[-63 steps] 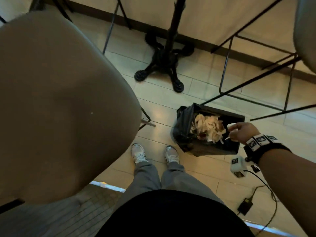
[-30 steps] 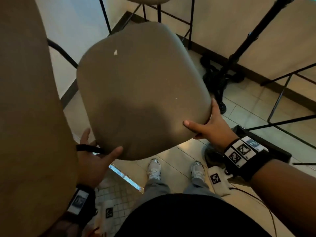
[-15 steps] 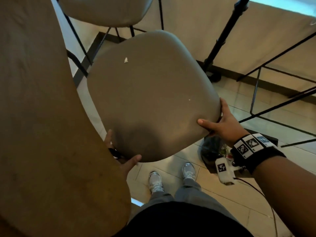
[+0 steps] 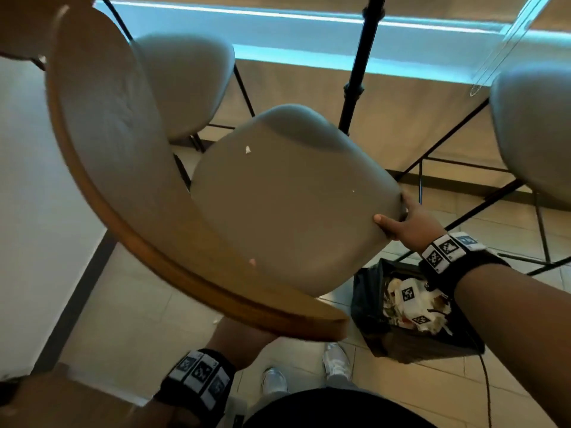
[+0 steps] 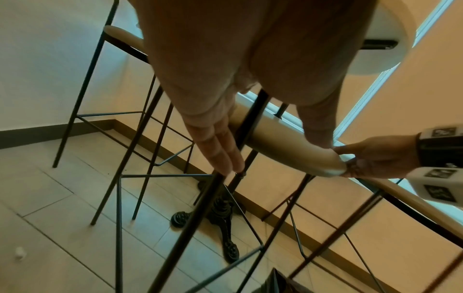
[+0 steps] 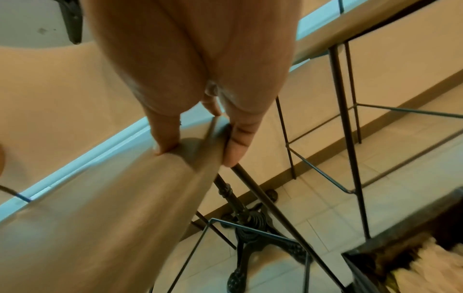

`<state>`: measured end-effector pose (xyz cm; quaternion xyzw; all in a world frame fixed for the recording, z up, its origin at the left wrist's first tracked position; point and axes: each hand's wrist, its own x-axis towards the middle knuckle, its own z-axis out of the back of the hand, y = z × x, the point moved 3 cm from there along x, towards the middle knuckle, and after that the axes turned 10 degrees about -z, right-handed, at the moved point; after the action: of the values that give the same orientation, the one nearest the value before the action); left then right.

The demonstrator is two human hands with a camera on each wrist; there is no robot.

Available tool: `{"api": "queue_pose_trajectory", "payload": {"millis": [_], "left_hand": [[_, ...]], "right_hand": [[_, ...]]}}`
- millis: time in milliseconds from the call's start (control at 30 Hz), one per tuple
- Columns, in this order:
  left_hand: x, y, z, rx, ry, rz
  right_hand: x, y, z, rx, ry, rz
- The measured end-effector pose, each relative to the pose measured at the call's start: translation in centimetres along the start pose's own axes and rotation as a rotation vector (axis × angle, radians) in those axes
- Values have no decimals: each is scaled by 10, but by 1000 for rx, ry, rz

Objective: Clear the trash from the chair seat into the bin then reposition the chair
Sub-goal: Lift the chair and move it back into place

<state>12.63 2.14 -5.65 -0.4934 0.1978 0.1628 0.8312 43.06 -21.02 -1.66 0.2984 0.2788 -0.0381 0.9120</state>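
The chair's beige seat (image 4: 293, 205) fills the middle of the head view, its wood-rimmed backrest (image 4: 129, 186) curving at the left. A small white scrap (image 4: 247, 149) and a tiny speck (image 4: 353, 190) lie on the seat. My right hand (image 4: 401, 223) grips the seat's right edge, thumb (image 6: 165, 138) on top and fingers (image 6: 235, 146) underneath. My left hand (image 5: 275, 154) holds the opposite edge, thumb above and fingers (image 5: 220, 156) along a black leg below; in the head view the backrest hides it above the wristband (image 4: 200, 378). The black-lined bin (image 4: 370, 307) with paper trash stands on the floor at the right.
Other stools stand behind (image 4: 185, 84) and at the right (image 4: 531, 134), their thin black legs (image 6: 348, 138) crossing the floor. A black table pedestal (image 4: 361, 63) rises beyond the seat on a cast base (image 5: 223, 214). A wall closes the left; a cable (image 4: 488, 390) runs past the bin.
My right hand left the bin and both hands took hold of the seat. Since then the chair has swung forward and right, and its backrest now covers my left hand.
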Motion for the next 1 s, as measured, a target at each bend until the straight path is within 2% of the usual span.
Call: {"api": "queue_pose_trajectory", "payload": {"millis": [33,100,167,233,267,333,400,433,467,567,600,667,700,767,833,900,1000], "left_hand": [[6,-8,2,-8,7,27],[6,-30,23,-19,-73,-13],[-6,-35,50,-5,-191,24],[-20,-31,94,-5,-428,89],[-30,-36,119,11,-569,75],[-50,-55,171,-4,-831,-50],[-68,-71,223,-36,-940,-243],[-75,-81,248,19,-933,-329],[-78,-85,272,116,-894,-381],[-74,-100,336,512,-719,-506],[-70,-109,349,629,-648,-564],[-58,-123,363,788,-490,-685],[-50,-129,366,832,-406,-743],[-33,-133,369,894,-293,-820],[-21,-132,369,927,-262,-908],[-13,-133,369,968,-303,-1013],[-11,-141,361,999,-339,-1093]], "right_hand": [[-1,3,7,-53,-19,-3],[-14,19,23,-144,-24,14],[-43,54,40,-166,-20,101],[-95,91,63,-209,-9,254],[-129,108,75,-226,12,354],[-199,139,92,-130,59,473],[-250,172,85,-39,121,538],[-272,173,71,-61,210,574],[-283,169,66,-208,198,612],[-282,191,36,-406,175,735],[-289,211,24,-445,213,686],[-310,243,-1,-564,121,603],[-322,252,-12,-592,156,548],[-311,262,-39,-664,97,533],[-303,261,-57,-707,22,524],[-302,255,-60,-725,-43,457],[-313,246,-54,-699,-52,333]]}}
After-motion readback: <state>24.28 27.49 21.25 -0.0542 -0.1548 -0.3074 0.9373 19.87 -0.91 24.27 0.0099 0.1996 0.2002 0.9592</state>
